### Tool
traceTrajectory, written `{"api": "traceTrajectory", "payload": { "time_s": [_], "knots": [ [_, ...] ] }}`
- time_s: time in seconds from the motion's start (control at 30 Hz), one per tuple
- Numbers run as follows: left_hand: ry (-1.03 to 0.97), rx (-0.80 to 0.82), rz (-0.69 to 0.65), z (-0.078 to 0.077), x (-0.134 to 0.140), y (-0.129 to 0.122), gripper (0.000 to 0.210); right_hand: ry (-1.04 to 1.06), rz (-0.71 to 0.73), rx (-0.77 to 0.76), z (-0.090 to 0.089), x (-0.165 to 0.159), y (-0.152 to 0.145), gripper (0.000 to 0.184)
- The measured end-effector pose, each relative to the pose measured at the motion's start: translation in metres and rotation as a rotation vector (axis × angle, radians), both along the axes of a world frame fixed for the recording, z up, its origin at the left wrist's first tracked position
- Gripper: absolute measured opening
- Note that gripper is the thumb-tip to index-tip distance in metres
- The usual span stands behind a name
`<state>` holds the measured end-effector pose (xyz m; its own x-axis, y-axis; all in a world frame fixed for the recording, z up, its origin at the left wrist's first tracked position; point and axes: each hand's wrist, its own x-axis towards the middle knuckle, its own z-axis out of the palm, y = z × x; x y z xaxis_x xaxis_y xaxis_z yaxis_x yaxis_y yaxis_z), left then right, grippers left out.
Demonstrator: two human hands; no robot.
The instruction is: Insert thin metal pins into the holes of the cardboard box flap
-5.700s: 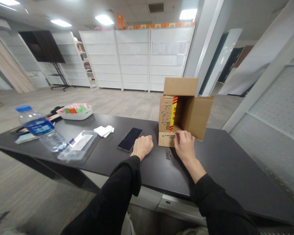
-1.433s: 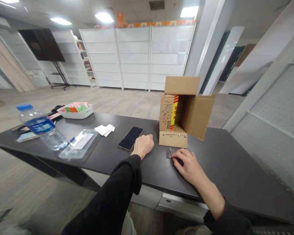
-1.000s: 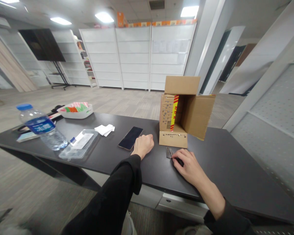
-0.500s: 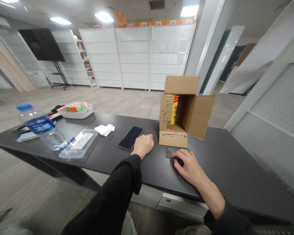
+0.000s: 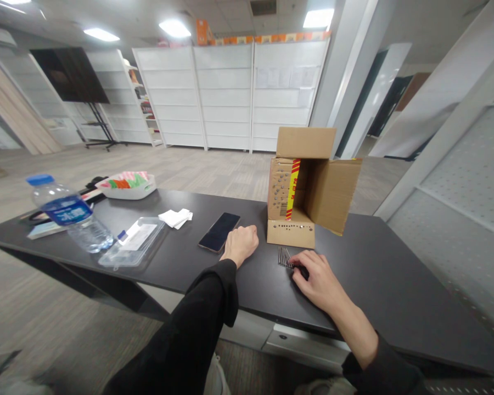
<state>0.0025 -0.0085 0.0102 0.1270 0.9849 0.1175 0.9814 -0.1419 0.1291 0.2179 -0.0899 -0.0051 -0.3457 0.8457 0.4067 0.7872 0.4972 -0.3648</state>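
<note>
My left hand (image 5: 241,244) rests on the dark tabletop in a loose fist, beside the lower right edge of a black phone (image 5: 219,232). My right hand (image 5: 319,277) is low over the table, its fingers and thumb curled about a small black object (image 5: 302,271) mostly hidden under them. At its fingertips lies a row of several thin metal pieces (image 5: 284,257), side by side; they are too small to name surely. Just behind them stands an open cardboard box (image 5: 290,235) on its side, flaps spread, with small holes and metal dots in the board.
To the left are a folded white tissue (image 5: 175,218), a clear plastic case (image 5: 134,244) and a tilted water bottle (image 5: 72,214). A white tray (image 5: 127,192) of colourful packets stands behind them. The table's front edge (image 5: 280,317) runs below my wrists.
My right fingertips have shifted very slightly right, away from the row of metal pieces. My left hand, the phone and the box have stayed where they were.
</note>
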Motion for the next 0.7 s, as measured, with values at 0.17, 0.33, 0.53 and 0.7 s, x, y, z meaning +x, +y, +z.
{"api": "traceTrajectory", "payload": {
  "time_s": [0.17, 0.33, 0.53, 0.7],
  "knots": [
    [0.008, 0.002, 0.008, -0.0006, 0.0003, 0.0005, 0.038, -0.008, -0.007, 0.004, -0.0024, 0.0004, 0.0013, 0.015],
    [0.006, 0.004, 0.000, -0.0009, 0.0000, 0.0005, 0.038, -0.013, -0.038, 0.007, -0.0027, 0.0004, 0.0017, 0.013],
    [0.005, 0.000, 0.007, 0.0003, 0.0001, 0.0000, 0.036, -0.012, -0.047, 0.014, -0.0044, 0.0013, 0.0025, 0.011],
    [0.010, 0.002, 0.004, 0.0013, 0.0005, 0.0000, 0.037, -0.016, -0.053, 0.012, -0.0041, 0.0010, 0.0022, 0.011]
  ]
}}
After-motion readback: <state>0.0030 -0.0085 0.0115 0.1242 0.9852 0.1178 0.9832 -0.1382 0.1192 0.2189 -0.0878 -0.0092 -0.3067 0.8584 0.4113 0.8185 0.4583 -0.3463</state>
